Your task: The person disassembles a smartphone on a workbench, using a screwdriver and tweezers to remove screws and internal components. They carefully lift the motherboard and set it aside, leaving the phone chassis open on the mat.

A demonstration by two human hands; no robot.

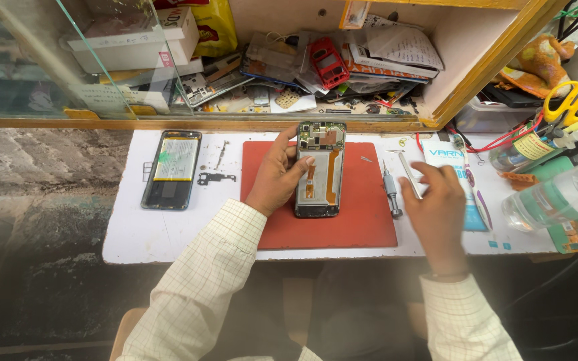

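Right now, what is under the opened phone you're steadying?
The opened phone lies on a red mat, which rests on the white worktop. Whatever is directly beneath the phone is covered.

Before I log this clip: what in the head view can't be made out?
- Right hand: blurred; whether its fingers grip the tweezers is unclear.
- Opened phone: its left edge is covered by the left hand; board parts too small to identify.
- Clear bottle: cut off by the right edge.
- Shelf clutter: overlapping, partly behind reflective glass.
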